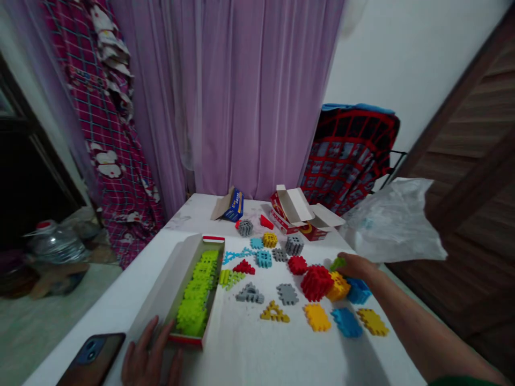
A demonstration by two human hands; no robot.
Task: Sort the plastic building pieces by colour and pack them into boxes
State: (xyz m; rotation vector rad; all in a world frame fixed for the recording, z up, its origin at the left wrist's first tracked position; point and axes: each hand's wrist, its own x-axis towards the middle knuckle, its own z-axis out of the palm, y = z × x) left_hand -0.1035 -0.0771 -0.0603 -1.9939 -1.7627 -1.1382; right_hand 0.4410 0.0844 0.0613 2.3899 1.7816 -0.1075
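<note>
My left hand (151, 359) lies flat with fingers spread at the near end of a long open box (177, 279) filled with lime-green interlocking blocks (197, 292). My right hand (356, 265) reaches over the right side of the table and pinches a small green block (337, 262). Just below that hand sit a red block cluster (317, 282), a yellow cluster (338, 287) and a blue block (358, 291). Loose yellow, blue, grey and red pieces (287, 293) are scattered over the white table (261, 354).
A dark phone (93, 356) lies at the near left table edge. A crumpled clear plastic bag (392, 220) sits at the right edge. Open red cardboard boxes (300, 214) and a blue box (233, 205) stand at the far end, before a purple curtain (249, 91).
</note>
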